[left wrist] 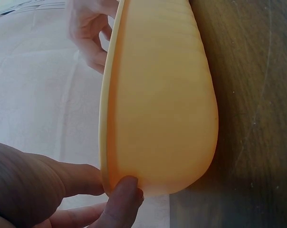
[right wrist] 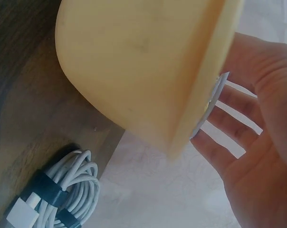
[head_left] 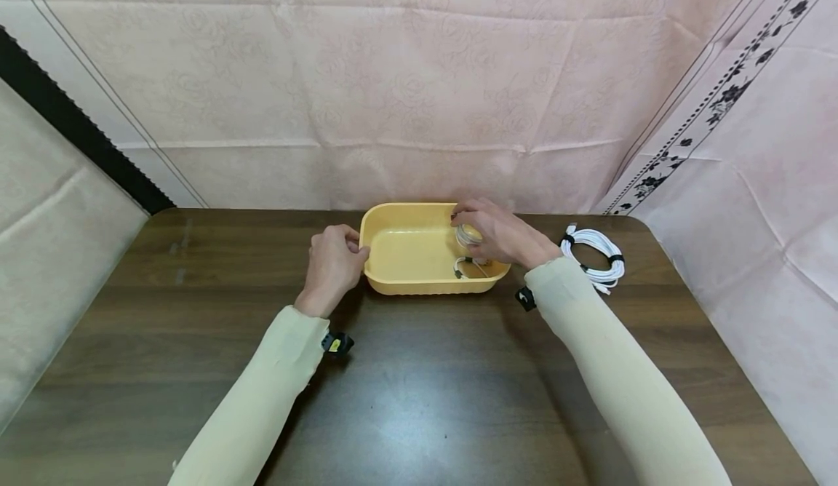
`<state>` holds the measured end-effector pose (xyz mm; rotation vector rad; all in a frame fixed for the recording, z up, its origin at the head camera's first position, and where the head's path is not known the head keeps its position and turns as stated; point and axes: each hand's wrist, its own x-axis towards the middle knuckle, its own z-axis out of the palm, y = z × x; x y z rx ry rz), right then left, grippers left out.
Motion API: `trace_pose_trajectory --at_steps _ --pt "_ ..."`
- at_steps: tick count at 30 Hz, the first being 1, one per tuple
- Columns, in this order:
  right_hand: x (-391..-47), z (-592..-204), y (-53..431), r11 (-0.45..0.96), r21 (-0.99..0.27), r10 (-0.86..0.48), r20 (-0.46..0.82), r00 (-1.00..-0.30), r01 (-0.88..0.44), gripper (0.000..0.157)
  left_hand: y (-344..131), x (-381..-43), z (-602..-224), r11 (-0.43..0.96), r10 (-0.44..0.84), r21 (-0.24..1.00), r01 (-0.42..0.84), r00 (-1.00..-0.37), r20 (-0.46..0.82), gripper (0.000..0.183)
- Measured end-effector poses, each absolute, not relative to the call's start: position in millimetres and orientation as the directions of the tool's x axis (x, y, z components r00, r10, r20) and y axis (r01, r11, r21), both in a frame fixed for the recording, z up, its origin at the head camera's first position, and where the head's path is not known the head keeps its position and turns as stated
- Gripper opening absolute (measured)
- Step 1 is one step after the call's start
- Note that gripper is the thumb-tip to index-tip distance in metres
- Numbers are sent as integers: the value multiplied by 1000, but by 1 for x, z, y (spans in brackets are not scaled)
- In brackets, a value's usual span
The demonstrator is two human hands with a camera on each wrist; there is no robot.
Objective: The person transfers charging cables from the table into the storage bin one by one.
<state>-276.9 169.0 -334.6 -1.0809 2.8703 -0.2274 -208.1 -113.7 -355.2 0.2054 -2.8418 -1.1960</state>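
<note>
left hand (head_left: 332,264) pinching yellow tray (head_left: 425,282) at left end | right hand (head_left: 499,233), nearer, gripping pale coil (head_left: 468,237) inside tray's right end, coil sitting under fingers | tray's long axis running left-right | white cable (head_left: 602,276) lying right of tray

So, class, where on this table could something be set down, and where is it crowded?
Bare table lies between the sleeves, in front of the yellow tray, and left of the left hand. Crowded: the tray's right end, with the right hand, pale coil and small cable; white bundle beyond.
</note>
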Motion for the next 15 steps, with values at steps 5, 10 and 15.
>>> trace_pose_trajectory --at_steps 5,10,15 --pt "-279 -338 168 756 -177 -644 -31 -764 -630 52 -113 -208 -356 693 -143 713 -107 -990 -10 28" --pt "-281 -341 167 750 -183 -650 -28 -759 -635 51 -113 -209 -356 697 -152 707 -118 -988 -16 28" --pt "-282 -344 165 731 -164 -672 -5 -740 -663 49 -113 -209 -356 693 -153 711 -118 -988 -15 27"
